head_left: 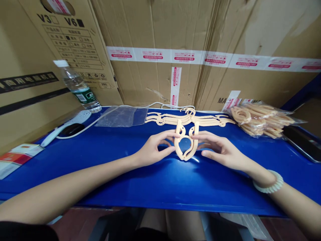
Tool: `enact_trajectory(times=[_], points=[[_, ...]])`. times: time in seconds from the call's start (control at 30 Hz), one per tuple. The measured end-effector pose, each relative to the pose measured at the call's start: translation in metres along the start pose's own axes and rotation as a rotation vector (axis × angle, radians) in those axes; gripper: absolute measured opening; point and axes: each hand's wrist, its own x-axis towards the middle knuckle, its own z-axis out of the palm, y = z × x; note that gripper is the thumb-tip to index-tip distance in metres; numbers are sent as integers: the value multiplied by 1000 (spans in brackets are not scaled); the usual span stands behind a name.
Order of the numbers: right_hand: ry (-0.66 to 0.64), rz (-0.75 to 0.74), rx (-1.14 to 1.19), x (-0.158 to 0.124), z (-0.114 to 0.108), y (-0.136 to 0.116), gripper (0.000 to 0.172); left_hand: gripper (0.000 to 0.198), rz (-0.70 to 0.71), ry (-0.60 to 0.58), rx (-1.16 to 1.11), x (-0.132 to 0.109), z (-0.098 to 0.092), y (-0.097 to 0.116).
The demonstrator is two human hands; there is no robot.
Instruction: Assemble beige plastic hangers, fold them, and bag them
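Observation:
A folded cream plastic hanger [178,147] is held upright between my two hands, above the blue table. My left hand [156,147] pinches its left arm between thumb and fingers. On the other side, the fingers of my right hand [219,149] touch the hanger's right arm, with the thumb standing apart from it. Just behind lie several unfolded hangers [173,119] of the same cream colour, their hooks overlapping in the middle.
Cardboard boxes [155,30] wall in the back and left. At right are a clear bag of folded hangers [263,118] and a dark phone [303,144]. A water bottle [82,90], a hairbrush [67,127] and a flat plastic bag [122,116] lie or stand left.

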Motion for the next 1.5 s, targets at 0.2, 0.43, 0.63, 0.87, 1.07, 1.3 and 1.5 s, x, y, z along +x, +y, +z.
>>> enact_trajectory(times=[0.2, 0.43, 0.63, 0.87, 1.07, 1.3, 1.5], points=[[21, -46, -115, -2, 2, -2, 41, 37, 47, -45, 37, -2, 0, 2], [43, -123, -332, -1, 2, -6, 41, 43, 155, -87, 121, -4, -2, 3], [18, -159, -266, -1, 5, -6, 44, 52, 87, -188, 30, -3, -2, 3], [15, -82, -197, -3, 8, -4, 51, 45, 17, -182, -75, -2, 1, 2], [-135, -90, -324, 1, 7, -1, 60, 47, 1, -183, 71, -2, 0, -1], [-196, -27, -497, 2, 9, 18, 57, 49, 68, -187, 397, -2, -2, -8], [-143, -59, -612, 0, 9, 25, 64, 44, 76, -175, 486, -4, 0, -11]])
